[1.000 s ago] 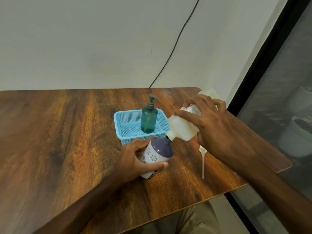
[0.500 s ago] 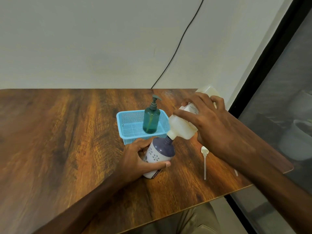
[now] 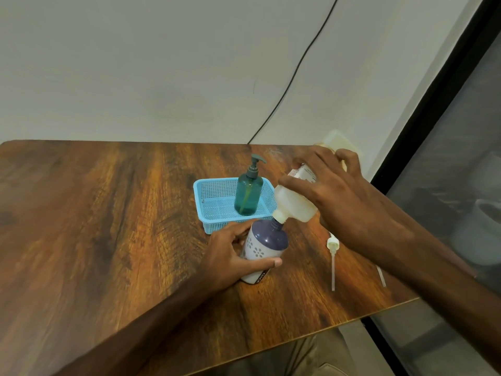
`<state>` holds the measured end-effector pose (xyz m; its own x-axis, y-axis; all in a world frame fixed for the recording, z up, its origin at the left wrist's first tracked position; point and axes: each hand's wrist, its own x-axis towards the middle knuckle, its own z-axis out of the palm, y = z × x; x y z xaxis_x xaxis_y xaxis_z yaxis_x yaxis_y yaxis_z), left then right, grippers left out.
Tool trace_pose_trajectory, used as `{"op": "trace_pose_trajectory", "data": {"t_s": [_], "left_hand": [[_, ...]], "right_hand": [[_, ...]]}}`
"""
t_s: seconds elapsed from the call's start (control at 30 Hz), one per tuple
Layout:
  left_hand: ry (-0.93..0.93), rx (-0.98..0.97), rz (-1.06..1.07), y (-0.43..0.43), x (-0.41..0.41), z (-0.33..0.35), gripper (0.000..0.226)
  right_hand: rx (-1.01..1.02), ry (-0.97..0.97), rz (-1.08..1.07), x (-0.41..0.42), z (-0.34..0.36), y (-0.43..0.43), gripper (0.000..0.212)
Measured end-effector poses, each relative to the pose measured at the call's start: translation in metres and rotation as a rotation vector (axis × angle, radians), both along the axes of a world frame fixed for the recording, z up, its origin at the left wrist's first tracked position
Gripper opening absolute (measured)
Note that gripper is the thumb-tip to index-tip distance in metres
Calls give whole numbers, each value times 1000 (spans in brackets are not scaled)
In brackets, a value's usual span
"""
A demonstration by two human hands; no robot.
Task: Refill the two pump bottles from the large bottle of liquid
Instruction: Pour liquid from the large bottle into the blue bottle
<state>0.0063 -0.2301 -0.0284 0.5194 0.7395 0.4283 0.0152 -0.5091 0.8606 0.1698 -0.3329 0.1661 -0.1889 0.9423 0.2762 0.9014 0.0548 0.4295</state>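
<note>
My right hand grips the large cream bottle, tipped steeply so its mouth meets the open neck of the white and purple pump bottle. That bottle stands on the table with its pump off, and my left hand wraps around its side. Its removed white pump with a long tube lies on the table to the right. The teal pump bottle, pump in place, stands upright in the blue basket just behind.
The wooden table's right edge runs close under my right forearm. A black cable hangs down the wall behind. A thin pale strip lies near the table's right edge.
Both hands and the two bottles keep the same pouring pose. Only the camera view has shifted slightly.
</note>
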Motion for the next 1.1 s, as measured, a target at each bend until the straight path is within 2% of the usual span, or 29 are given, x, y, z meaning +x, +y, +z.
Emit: {"op": "trace_pose_trajectory", "data": {"t_s": [0.5,0.73,1.1], "left_hand": [[-80,-28,-33,-4,1,0,76],[-95,-38,-36,-5,0,0,77],[-102,-18,-15,-4,1,-1,79]], "right_hand": [[57,-170,64,-11,0,3,78],[7,-282,1,-21,2,4,72],[10,-282,11,-25,5,1,64]]}}
